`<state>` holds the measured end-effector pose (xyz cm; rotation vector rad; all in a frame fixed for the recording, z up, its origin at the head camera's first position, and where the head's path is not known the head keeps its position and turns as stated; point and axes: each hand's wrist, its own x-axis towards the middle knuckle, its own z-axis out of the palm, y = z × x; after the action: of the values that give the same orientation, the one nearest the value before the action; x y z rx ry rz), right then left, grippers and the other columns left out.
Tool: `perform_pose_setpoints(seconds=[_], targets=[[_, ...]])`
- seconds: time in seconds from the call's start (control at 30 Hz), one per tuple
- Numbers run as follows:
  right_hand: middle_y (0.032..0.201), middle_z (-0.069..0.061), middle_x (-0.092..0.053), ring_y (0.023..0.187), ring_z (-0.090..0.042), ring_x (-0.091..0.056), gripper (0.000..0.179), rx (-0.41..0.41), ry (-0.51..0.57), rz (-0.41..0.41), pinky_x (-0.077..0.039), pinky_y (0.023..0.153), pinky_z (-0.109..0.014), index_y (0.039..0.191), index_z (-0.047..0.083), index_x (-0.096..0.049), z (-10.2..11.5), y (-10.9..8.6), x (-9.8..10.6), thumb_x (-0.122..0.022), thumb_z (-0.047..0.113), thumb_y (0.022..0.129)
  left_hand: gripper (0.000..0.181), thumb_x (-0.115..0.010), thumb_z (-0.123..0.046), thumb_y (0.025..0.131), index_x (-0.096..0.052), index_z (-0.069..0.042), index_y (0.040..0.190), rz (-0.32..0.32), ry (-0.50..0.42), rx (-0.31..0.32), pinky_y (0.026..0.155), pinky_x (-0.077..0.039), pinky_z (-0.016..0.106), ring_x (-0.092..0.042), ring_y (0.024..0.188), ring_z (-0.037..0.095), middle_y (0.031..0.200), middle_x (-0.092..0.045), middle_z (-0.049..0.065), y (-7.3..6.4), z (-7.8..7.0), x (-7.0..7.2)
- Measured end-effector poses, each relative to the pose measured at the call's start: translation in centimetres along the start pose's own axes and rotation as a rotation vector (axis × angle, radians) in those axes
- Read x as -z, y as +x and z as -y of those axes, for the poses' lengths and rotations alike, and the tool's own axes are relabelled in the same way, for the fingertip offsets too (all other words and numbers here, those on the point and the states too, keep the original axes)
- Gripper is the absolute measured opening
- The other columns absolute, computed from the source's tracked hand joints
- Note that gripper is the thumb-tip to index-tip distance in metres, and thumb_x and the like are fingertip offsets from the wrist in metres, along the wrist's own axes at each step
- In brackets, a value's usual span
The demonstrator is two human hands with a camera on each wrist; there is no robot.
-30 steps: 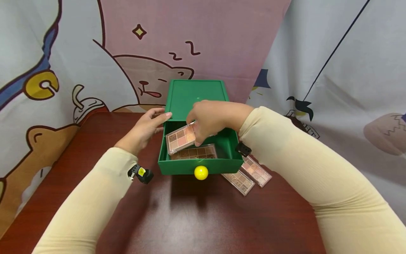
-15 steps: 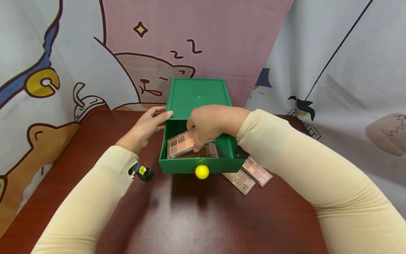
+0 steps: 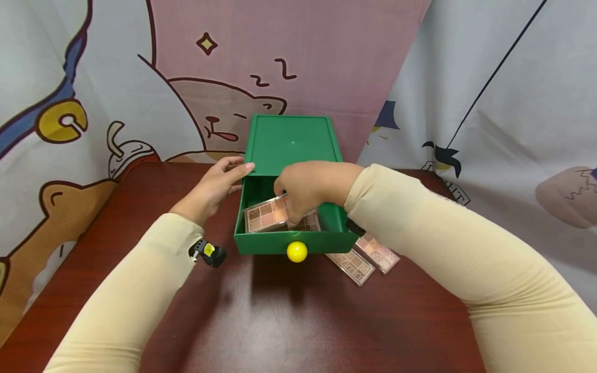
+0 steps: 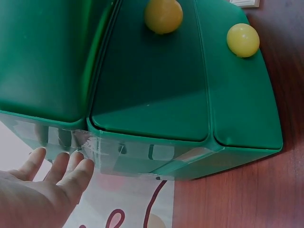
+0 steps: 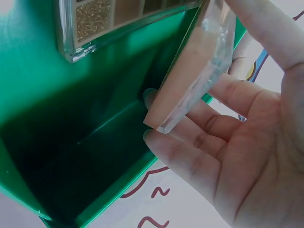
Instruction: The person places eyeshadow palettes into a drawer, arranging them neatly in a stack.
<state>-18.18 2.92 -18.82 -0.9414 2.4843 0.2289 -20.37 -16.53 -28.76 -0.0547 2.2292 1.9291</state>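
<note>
In the head view my right hand (image 3: 308,189) pinches an eyeshadow palette (image 3: 263,216) inside the pulled-out top drawer (image 3: 261,243) of a green drawer unit (image 3: 291,145). The palette is slightly tilted, its far end covered by my hand. Under it, a second eyeshadow palette (image 3: 311,221) shows in part on the drawer floor. The right wrist view has the held palette (image 5: 190,76) edge-on between thumb and fingers, beside the other palette (image 5: 128,16). My left hand (image 3: 214,186) is at the unit's left side, thumb at the top edge, fingers extended in the left wrist view.
Two more eyeshadow palettes (image 3: 352,267) lie on the dark red table (image 3: 289,321), right of the drawer. A yellow knob (image 3: 297,252) sticks out from the drawer front. Lower drawers with yellow knobs (image 4: 243,40) are below. A printed cloth (image 3: 345,57) hangs behind.
My right hand has moved down with the palette, which now sits lower in the drawer and covers more of the palette beneath. My left hand has stayed at the unit's side.
</note>
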Motion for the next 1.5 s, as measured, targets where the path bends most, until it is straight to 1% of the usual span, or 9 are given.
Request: perform_pose_setpoints(seconds=[0.2,0.4,0.53,0.67,0.77,1.03,1.2,1.33,1.5], targets=[[0.137,-0.005,-0.051,0.108,-0.02,-0.053,0.06,-0.003,-0.005,0.02,-0.049,0.088,-0.034,0.14,0.016,-0.051,-0.1,0.0,-0.2,-0.072,0.029,0.085,0.069,-0.057,-0.037,0.096,-0.026,-0.009,0.151,0.001,-0.004,0.011,0.114,-0.03,0.044,-0.036,0.136,0.03,0.153,-0.026,0.013,0.0,-0.1,0.0],[0.134,-0.007,-0.055,0.117,-0.021,-0.054,0.06,0.067,0.054,-0.012,-0.048,0.097,-0.036,0.14,0.014,-0.05,-0.9,-0.6,0.0,-0.072,0.028,0.086,0.069,-0.057,-0.037,0.096,-0.026,-0.009,0.151,0.003,-0.009,0.014,0.114,-0.031,0.042,-0.036,0.136,0.029,0.152,-0.027,0.014,0.0,-0.1,0.0],[0.126,-0.007,-0.058,0.115,-0.021,-0.054,0.058,0.144,0.208,-0.11,-0.047,0.096,-0.036,0.138,0.013,-0.053,-2.2,-1.6,0.3,-0.075,0.026,0.085,0.069,-0.057,-0.036,0.096,-0.026,-0.008,0.151,-0.001,-0.013,0.012,0.113,-0.032,0.042,-0.036,0.136,0.028,0.152,-0.027,0.014,-0.1,-0.1,0.0],[0.123,-0.007,-0.06,0.114,-0.02,-0.055,0.055,0.226,0.438,-0.213,-0.046,0.097,-0.039,0.135,0.01,-0.056,-4.1,-2.7,0.1,-0.076,0.023,0.085,0.069,-0.058,-0.036,0.096,-0.026,-0.008,0.151,-0.005,-0.022,0.01,0.113,-0.032,0.042,-0.036,0.136,0.028,0.152,-0.027,0.014,0.0,-0.1,-0.1],[0.125,-0.009,-0.061,0.114,-0.02,-0.057,0.053,0.246,0.612,-0.274,-0.047,0.098,-0.041,0.134,0.009,-0.056,-5.8,-3.4,-0.6,-0.075,0.019,0.086,0.069,-0.058,-0.035,0.096,-0.026,-0.007,0.151,-0.008,-0.026,0.01,0.113,-0.032,0.042,-0.036,0.136,0.028,0.152,-0.027,0.014,0.0,0.0,-0.1],[0.124,-0.013,-0.06,0.112,-0.02,-0.061,0.044,0.243,1.121,-0.493,-0.052,0.092,-0.03,0.135,-0.002,-0.05,-10.6,-4.6,-4.5,-0.061,0.008,0.093,0.069,-0.057,-0.035,0.096,-0.026,-0.007,0.151,-0.007,-0.034,0.012,0.113,-0.032,0.041,-0.036,0.136,0.028,0.152,-0.026,0.014,-0.1,0.1,-0.1],[0.116,-0.005,-0.062,0.105,-0.015,-0.064,0.028,0.27,1.386,-0.618,-0.054,0.086,-0.026,0.124,0.011,-0.059,-13.0,-5.1,-7.2,-0.056,0.007,0.097,0.069,-0.057,-0.035,0.097,-0.025,-0.007,0.151,-0.006,-0.035,0.015,0.113,-0.032,0.041,-0.035,0.136,0.027,0.152,-0.026,0.014,0.0,0.1,-0.2],[0.116,-0.002,-0.06,0.103,-0.012,-0.063,0.024,0.231,1.455,-0.667,-0.054,0.085,-0.024,0.119,0.019,-0.061,-14.8,-5.4,-9.5,-0.056,0.009,0.097,0.069,-0.057,-0.036,0.097,-0.025,-0.007,0.151,-0.009,-0.041,0.019,0.113,-0.032,0.041,-0.035,0.136,0.027,0.152,-0.027,0.014,0.0,0.2,-0.3],[0.118,0.002,-0.059,0.103,-0.007,-0.062,0.025,0.083,1.381,-0.666,-0.054,0.085,-0.022,0.122,0.018,-0.056,-16.4,-5.4,-12.3,-0.058,0.014,0.097,0.07,-0.057,-0.036,0.096,-0.025,-0.007,0.151,-0.016,-0.047,0.025,0.114,-0.031,0.042,-0.033,0.137,0.028,0.152,-0.027,0.013,0.0,0.2,-0.2]])
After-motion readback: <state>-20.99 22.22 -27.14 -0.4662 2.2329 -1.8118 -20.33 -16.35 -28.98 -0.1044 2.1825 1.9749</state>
